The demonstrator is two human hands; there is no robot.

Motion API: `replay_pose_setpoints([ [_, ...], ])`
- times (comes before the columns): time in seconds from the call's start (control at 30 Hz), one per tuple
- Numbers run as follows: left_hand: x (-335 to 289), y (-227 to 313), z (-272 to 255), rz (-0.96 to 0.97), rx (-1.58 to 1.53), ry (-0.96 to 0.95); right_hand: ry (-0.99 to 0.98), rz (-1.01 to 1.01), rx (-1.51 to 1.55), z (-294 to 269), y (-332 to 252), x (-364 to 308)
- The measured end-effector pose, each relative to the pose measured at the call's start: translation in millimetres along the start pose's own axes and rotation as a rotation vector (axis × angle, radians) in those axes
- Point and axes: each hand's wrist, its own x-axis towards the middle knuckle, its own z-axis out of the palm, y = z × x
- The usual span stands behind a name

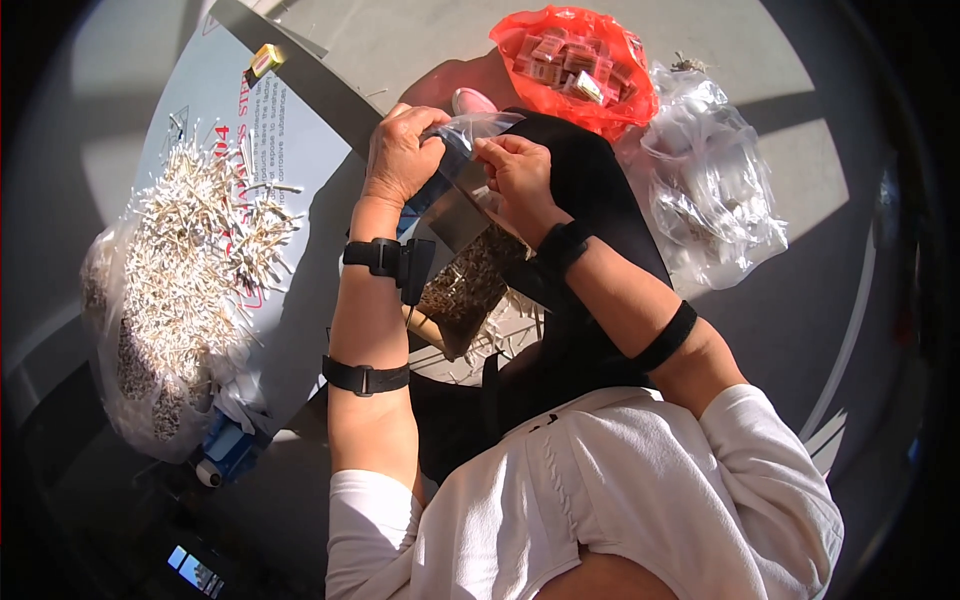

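Observation:
Up in front of me, a clear thin plastic bag (472,130) is stretched between my two hands. My left hand (405,152) is closed, its fingers bent over the bag's left side. With thumb and fingertips pressed together, my right hand (521,178) pinches the bag's right edge. Beneath the hands is a container (462,215) with shiny, flat sides. Many small brownish pieces (468,283) show below it, too small to name. My right forearm and the shadows partly hide this area.
At left, a heap of thin white sticks (195,240) spills from a clear bag onto a printed sheet-covered table (310,150). A small yellow box (266,60) lies at its far edge. Ahead right are a red bag (520,55) of small packs and a filled clear bag (710,185).

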Motion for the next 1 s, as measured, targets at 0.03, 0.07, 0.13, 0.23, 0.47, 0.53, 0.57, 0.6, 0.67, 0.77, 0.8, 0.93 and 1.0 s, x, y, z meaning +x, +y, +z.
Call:
replay_pose_setpoints([
  [0.03,-3,-1,-7,-0.061,-0.034,-0.061,-0.056,0.005,-0.004,0,-1,-4],
  [0.07,-4,0,-10,-0.063,-0.034,-0.06,-0.058,0.007,-0.005,0,0,-9],
  [0.13,-8,-1,-15,-0.183,-0.29,-0.026,-0.067,-0.03,-0.04,3,0,-21],
  [0.23,-12,-5,-17,-0.236,-0.233,-0.041,-0.063,0.011,-0.051,11,2,-34],
  [0.47,-18,-6,-28,-0.255,0.168,-0.193,-0.054,-0.173,-0.394,8,31,-31],
  [0.53,-21,-3,-32,-0.303,0.237,-0.213,-0.07,-0.426,-0.602,11,30,-38],
  [0.57,-23,-3,-34,-0.288,0.258,-0.225,-0.075,-0.425,-0.605,15,28,-42],
  [0.6,-24,-3,-37,-0.273,0.279,-0.238,-0.037,-0.419,-0.568,19,27,-46],
  [0.67,-24,-2,-40,-0.257,0.325,-0.255,0.001,-0.413,-0.536,25,24,-50],
  [0.77,-23,3,-42,-0.233,0.398,-0.281,0.046,-0.434,-0.658,31,25,-52],
  [0.8,-22,5,-42,-0.227,0.426,-0.288,0.056,-0.432,-0.69,31,25,-51],
  [0.93,-27,3,-40,-0.19,0.422,-0.21,0.097,-0.455,-0.72,34,28,-47],
  [1.0,-35,2,-39,-0.258,0.312,-0.107,0.064,-0.399,-0.709,33,24,-48],
])
